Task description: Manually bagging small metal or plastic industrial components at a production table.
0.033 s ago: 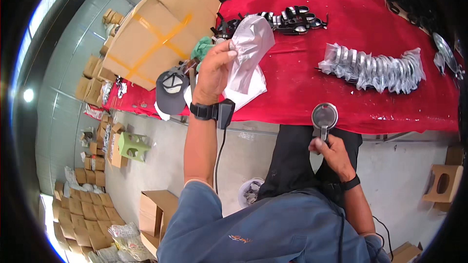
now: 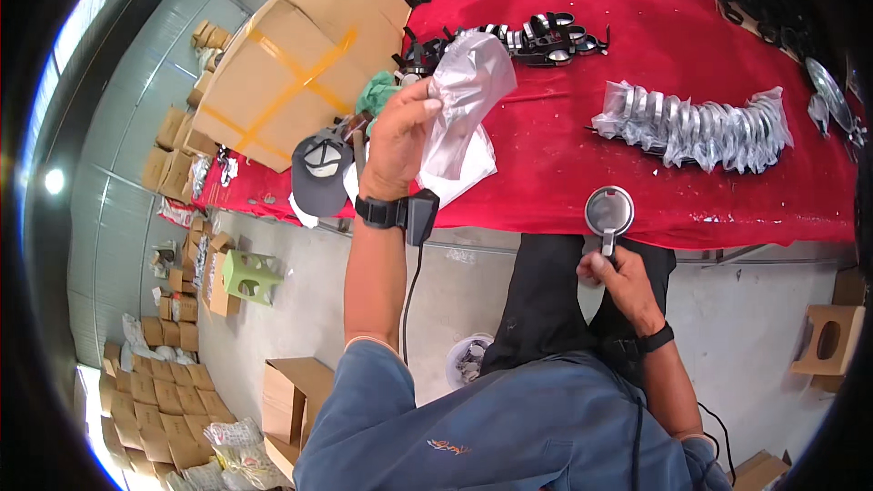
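Note:
My left hand (image 2: 400,132) is raised over the table's near left part. Its thumb and fingers pinch a thin clear plastic bag (image 2: 473,82), which hangs loosely to the right. At the table's front edge, my right hand (image 2: 627,282) grips the short stem of a round silver metal piece (image 2: 609,209). The disc stands above the fingers with its pale face toward me; I cannot tell its exact kind. Beyond it lies a row of similar round metal pieces in clear bags (image 2: 696,127). White sheets (image 2: 468,173) lie under the held bag.
A large taped cardboard box (image 2: 291,64) stands at the left of the red-covered table (image 2: 546,141). A grey cap (image 2: 320,173) lies before it. Unbagged metal and black pieces (image 2: 555,39) are heaped farther back. Below are a white bucket (image 2: 468,359) and an open carton (image 2: 296,391).
The round metal piece has turned slightly in my right hand, its face now brighter and its stem straighter. The plastic bag has shifted a little to the right.

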`<state>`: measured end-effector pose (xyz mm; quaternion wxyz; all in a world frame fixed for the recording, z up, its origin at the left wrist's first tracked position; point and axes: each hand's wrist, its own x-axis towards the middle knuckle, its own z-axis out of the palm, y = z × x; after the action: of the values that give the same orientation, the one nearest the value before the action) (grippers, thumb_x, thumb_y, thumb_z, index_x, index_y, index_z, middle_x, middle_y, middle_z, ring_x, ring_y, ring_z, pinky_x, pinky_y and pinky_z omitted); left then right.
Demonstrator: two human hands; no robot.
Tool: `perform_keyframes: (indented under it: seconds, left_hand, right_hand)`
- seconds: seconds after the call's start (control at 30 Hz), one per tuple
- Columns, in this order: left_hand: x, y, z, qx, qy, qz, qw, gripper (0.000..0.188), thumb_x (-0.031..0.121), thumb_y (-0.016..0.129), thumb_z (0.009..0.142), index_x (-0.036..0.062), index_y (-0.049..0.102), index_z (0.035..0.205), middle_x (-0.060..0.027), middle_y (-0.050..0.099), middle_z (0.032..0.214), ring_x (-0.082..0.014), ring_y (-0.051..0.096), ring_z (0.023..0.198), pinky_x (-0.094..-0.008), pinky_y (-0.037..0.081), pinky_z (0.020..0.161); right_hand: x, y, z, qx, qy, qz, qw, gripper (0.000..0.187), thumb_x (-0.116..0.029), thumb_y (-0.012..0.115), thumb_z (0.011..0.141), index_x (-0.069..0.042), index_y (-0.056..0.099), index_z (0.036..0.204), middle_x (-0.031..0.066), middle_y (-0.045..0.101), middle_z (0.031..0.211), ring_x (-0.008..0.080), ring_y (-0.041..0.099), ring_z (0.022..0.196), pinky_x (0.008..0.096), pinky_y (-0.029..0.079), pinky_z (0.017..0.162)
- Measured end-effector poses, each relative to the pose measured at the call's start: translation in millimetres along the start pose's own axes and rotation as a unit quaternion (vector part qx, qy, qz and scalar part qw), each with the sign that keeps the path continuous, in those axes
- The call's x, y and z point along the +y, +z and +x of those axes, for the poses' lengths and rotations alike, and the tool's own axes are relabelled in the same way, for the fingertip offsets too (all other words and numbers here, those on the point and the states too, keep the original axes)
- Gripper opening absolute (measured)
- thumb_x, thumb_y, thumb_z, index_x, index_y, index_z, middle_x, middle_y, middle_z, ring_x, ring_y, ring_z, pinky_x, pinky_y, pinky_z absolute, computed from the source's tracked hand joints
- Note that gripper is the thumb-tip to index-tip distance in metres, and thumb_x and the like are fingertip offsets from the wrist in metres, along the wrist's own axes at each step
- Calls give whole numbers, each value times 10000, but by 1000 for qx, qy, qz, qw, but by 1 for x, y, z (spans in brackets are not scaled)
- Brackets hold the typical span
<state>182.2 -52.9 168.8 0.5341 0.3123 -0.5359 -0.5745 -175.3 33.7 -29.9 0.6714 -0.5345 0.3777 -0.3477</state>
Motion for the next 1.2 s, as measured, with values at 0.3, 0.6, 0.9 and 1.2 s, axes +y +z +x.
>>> perform_keyframes:
  seconds: [0.3, 0.6, 0.9, 1.2]
  left_hand:
    - [22, 62, -20, 11, 5, -25, 1000, 640, 264, 638, 871, -114, 629, 1388, -196, 728, 1297, -240, 733, 1003, -318, 593, 879]
    - [4, 67, -15, 80, 74, 30, 994, 449, 143, 606, 945, -102, 665, 1316, -145, 752, 1235, -193, 706, 1097, -318, 519, 1032]
    - [-18, 17, -41, 115, 51, 131, 983, 232, 175, 655, 1019, -33, 731, 1086, -19, 738, 941, -80, 644, 817, -239, 511, 778]
    - [-34, 21, -56, 164, 66, 284, 942, 309, 285, 831, 997, -9, 754, 1050, 6, 731, 880, -51, 611, 765, -248, 498, 697]
  right_hand:
    - [-48, 3, 45, 17, -92, 104, 990, 684, -534, 780, 975, 51, 648, 1304, 112, 766, 1188, 113, 632, 910, 301, 536, 845]
    - [-113, 54, 64, -66, -170, 261, 948, 721, -577, 804, 937, 9, 615, 1313, 55, 676, 1149, 124, 581, 1034, 307, 462, 906]
    - [-108, 46, 79, 50, -171, 234, 956, 249, -229, 767, 1037, -30, 741, 1185, -20, 730, 989, 59, 627, 862, 260, 518, 784]
    - [-110, 49, 76, 48, -173, 159, 971, 276, -231, 862, 960, -15, 727, 1066, 7, 717, 917, 81, 652, 821, 275, 541, 696]
